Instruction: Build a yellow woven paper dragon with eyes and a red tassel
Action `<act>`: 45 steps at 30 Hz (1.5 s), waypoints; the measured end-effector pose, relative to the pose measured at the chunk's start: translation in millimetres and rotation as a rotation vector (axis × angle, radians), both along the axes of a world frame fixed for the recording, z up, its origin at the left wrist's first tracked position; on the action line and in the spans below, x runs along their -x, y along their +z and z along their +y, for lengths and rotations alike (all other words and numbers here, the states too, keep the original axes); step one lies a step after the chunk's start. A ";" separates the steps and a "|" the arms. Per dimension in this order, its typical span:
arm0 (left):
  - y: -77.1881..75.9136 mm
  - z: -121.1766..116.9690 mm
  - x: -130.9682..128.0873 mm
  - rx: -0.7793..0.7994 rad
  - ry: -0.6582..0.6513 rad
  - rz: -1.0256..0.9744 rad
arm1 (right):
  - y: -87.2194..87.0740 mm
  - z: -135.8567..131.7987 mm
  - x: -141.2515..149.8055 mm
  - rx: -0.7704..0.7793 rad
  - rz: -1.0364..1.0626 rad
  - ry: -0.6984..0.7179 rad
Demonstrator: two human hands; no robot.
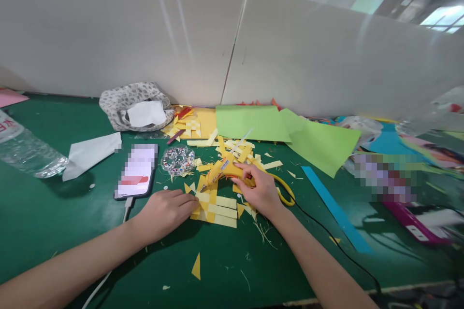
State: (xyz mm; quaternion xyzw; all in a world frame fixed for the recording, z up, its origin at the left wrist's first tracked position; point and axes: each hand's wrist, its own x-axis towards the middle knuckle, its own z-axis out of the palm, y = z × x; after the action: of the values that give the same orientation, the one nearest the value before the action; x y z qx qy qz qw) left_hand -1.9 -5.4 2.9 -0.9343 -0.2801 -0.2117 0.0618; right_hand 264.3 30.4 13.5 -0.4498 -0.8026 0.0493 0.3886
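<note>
Woven mat of cream and yellow paper strips [223,211] lies flat on the green tabletop [152,270], under the fingertips of the left hand [165,215], those fingers close together on its left edge, though whether they pinch it, I can't tell! Right hand [261,188] now, fingers curled round a yellow plastic glue gun [229,170], its nozzle angled down just beyond the left fingertips! Past the right fingers, two bright green paper sheets [253,123]; right of those fingers, a long blue paper strip [335,209]; beyond the left fingers, a dark-edged phone [137,174]
</note>
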 end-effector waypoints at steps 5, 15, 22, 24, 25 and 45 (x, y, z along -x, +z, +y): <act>1.7 0.7 -0.4 -0.005 0.003 0.010 | 1.0 -0.1 1.1 -0.032 -0.001 0.004; 1.1 0.2 -0.3 0.005 0.015 0.032 | 3.7 -2.7 2.5 -0.084 -0.011 0.011; 2.0 -0.3 0.6 0.013 0.011 0.026 | 4.1 -2.6 3.4 -0.051 0.018 0.003; 3.2 -0.4 0.4 0.016 0.011 0.012 | 4.9 -2.6 3.0 -0.040 0.007 -0.013; 3.6 -0.5 0.3 0.020 0.012 0.003 | 5.3 -2.7 2.7 -0.036 0.003 -0.027; 6.0 -0.2 -1.2 -0.014 0.081 0.022 | 3.0 -3.6 2.0 -0.001 -0.016 0.004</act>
State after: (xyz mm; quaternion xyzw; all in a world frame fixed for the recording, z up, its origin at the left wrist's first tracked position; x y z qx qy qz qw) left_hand -0.6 -5.7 9.0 -0.9241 -0.3153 -0.2008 0.0797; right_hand 262.2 26.8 16.5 -0.4486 -0.8065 0.0459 0.3824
